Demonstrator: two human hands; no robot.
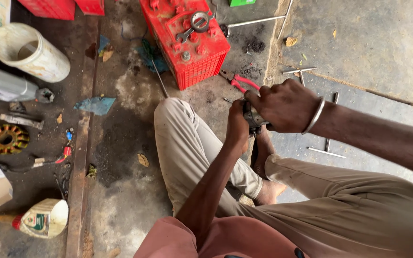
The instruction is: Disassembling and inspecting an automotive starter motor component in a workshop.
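I sit on a concrete floor with my knees bent. Both hands close around a small grey metal part [253,118] held above my left knee [178,114]. My left hand [237,125] grips it from the near side. My right hand [285,105], with a metal bangle on its wrist, wraps over the part from the far side. Most of the part is hidden by my fingers. Red-handled pliers [239,81] lie on the floor just beyond my hands.
A red battery case [201,52] with a spanner on top stands ahead. A screwdriver [156,67] lies beside it. Thin metal rods [328,143] lie to the right. On the left are a white pipe piece [27,52], a copper-wound stator [6,139] and a cut plastic bottle [44,219].
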